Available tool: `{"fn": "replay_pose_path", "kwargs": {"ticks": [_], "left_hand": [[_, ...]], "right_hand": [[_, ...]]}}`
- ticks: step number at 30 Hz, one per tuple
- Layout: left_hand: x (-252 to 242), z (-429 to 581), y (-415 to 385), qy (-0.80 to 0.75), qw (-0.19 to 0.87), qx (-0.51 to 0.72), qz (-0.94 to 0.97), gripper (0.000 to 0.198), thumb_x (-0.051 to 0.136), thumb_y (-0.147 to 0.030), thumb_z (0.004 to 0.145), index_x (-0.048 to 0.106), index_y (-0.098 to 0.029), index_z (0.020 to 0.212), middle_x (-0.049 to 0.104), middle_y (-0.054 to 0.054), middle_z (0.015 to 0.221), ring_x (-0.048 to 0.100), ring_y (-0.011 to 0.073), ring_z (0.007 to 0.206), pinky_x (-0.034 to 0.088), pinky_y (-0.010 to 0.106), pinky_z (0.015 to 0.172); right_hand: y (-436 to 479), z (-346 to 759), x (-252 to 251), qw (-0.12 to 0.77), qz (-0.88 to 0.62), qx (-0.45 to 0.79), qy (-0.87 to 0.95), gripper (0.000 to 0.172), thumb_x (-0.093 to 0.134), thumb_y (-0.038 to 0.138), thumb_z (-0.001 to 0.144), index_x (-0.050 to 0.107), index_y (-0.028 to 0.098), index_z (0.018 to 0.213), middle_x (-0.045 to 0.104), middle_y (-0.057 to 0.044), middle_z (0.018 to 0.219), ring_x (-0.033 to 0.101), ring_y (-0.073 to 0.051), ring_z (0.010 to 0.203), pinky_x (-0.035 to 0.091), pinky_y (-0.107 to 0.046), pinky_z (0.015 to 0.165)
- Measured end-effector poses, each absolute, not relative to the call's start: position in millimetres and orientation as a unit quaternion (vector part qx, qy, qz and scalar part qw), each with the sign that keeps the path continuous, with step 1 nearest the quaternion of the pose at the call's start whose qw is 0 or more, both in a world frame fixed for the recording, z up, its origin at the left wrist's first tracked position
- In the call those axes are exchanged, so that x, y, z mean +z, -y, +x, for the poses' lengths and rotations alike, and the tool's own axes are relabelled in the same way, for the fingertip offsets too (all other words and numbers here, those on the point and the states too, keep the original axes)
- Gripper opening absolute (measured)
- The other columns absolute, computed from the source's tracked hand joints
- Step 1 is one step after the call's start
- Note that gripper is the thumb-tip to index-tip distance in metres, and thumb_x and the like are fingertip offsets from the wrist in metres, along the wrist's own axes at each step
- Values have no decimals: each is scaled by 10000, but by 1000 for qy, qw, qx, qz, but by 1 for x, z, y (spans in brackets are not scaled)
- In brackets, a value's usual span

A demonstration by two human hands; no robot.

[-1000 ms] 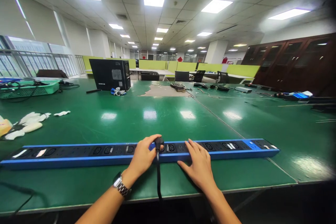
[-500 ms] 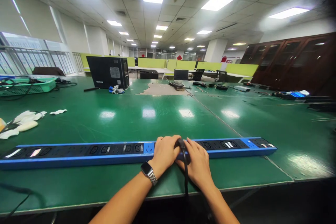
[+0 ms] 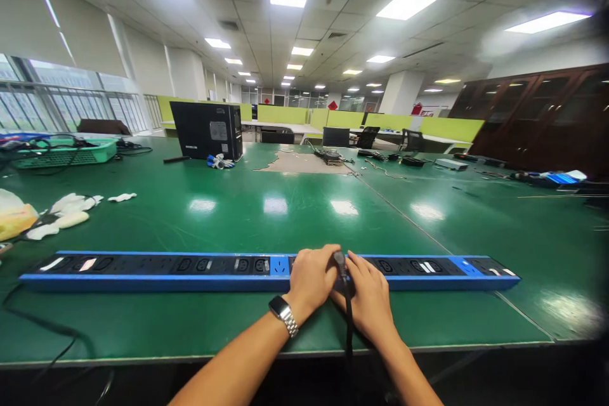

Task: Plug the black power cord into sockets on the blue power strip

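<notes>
Nearest, a black power cord [image 3: 349,330] drops over the front edge of the green worktop [image 3: 228,222], between the person's two forearms, the left one wearing a watch [image 3: 284,315] with a metal band. The cord runs up to a black plug [image 3: 339,261], which the left hand [image 3: 310,280] has pinched between thumb and fingers. The right hand [image 3: 368,295] lies just beside it, across the blue-and-black power strip [image 3: 190,284], fingers stretched over the top face and thumb reaching toward the plug; whether its grip closes on the strip or the plug cannot be told. The strip stretches flat along the near side of the worktop, and the plug sits over its middle. As for progress, the plug is at the strip but not let go, and the fingers hide whether its pins are in a socket, so the connection cannot be judged as made. The sockets in view left of the hands, including a blue outlet [image 3: 279,265], bear no plug; those under the hands are hidden. Farther back stand a green plastic basket [image 3: 90,153] of cables and a black computer tower [image 3: 207,132], with yellow-green partitions [image 3: 283,115] beyond.
</notes>
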State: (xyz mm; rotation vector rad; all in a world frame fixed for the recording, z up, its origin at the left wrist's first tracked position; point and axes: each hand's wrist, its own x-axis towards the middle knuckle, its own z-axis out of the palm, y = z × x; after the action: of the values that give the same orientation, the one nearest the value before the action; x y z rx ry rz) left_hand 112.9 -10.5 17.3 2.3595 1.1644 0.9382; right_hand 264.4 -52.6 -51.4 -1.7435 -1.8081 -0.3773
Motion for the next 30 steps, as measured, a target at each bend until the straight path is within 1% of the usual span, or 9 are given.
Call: {"fn": "replay_pose_path", "kwargs": {"ticks": [2, 5, 9, 11, 16, 19, 25, 28, 30], "left_hand": [[20, 103, 7, -419, 214, 407, 783, 344, 521, -222, 923, 549, -234, 1266, 700, 62, 1160, 653, 209, 1027, 495, 327, 899], [23, 66, 0, -421, 261, 471, 730, 309, 558, -291, 908, 595, -219, 1207, 730, 53, 1060, 675, 207, 957, 508, 305, 851], [21, 5, -3, -471, 225, 384, 762, 297, 568, -336, 890, 628, -220, 1156, 741, 42, 975, 671, 216, 887, 499, 321, 819], [19, -11, -1, -461, 203, 342, 793, 283, 579, -329, 883, 640, -230, 1141, 741, 43, 999, 661, 223, 891, 488, 333, 833], [13, -6, 4, -433, 155, 290, 839, 325, 576, -208, 867, 631, -263, 1183, 697, 44, 1192, 630, 233, 1066, 429, 392, 969], [9, 0, 5, -428, 153, 304, 837, 323, 578, -200, 859, 640, -268, 1169, 688, 36, 1214, 608, 238, 1128, 398, 422, 1025], [23, -28, 3, -434, 241, 493, 714, 393, 549, -402, 885, 600, -177, 1204, 711, 95, 1130, 679, 222, 970, 521, 341, 888], [30, -67, -1, -476, 206, 490, 701, 454, 561, -493, 860, 607, -175, 1182, 717, 99, 1114, 670, 250, 1012, 514, 381, 920], [29, -92, -4, -488, 200, 449, 721, 453, 568, -515, 848, 617, -196, 1166, 725, 85, 1098, 677, 256, 1000, 523, 394, 912]], "right_hand": [[52, 264, -51, 298, -661, -138, 674, 565, 603, 415, 775, 518, 223, 1300, 531, -91, 1380, 461, -292, 1244, 357, -480, 1015], [53, 263, -50, 297, -665, -132, 673, 609, 622, 438, 762, 499, 233, 1321, 517, -87, 1397, 448, -300, 1258, 346, -487, 1020], [53, 262, -51, 298, -666, -131, 671, 607, 608, 465, 771, 498, 244, 1325, 515, -93, 1394, 451, -308, 1253, 337, -496, 1018], [53, 262, -51, 298, -665, -134, 671, 602, 600, 474, 777, 497, 248, 1325, 512, -97, 1393, 447, -311, 1254, 332, -501, 1018], [53, 262, -53, 286, -664, -147, 675, 626, 614, 478, 775, 486, 224, 1333, 509, -96, 1401, 436, -302, 1261, 340, -483, 1020], [53, 262, -53, 281, -664, -155, 675, 628, 615, 477, 777, 483, 218, 1334, 511, -97, 1402, 434, -300, 1263, 345, -479, 1014], [52, 264, -55, 278, -662, -160, 677, 629, 602, 488, 787, 475, 218, 1341, 513, -101, 1394, 434, -295, 1261, 335, -483, 1022], [52, 264, -56, 280, -664, -153, 676, 625, 584, 492, 794, 463, 238, 1352, 508, -96, 1396, 430, -299, 1265, 334, -491, 1019], [52, 263, -56, 282, -664, -150, 676, 614, 574, 491, 801, 462, 248, 1353, 505, -97, 1397, 431, -305, 1264, 329, -495, 1020]]}}
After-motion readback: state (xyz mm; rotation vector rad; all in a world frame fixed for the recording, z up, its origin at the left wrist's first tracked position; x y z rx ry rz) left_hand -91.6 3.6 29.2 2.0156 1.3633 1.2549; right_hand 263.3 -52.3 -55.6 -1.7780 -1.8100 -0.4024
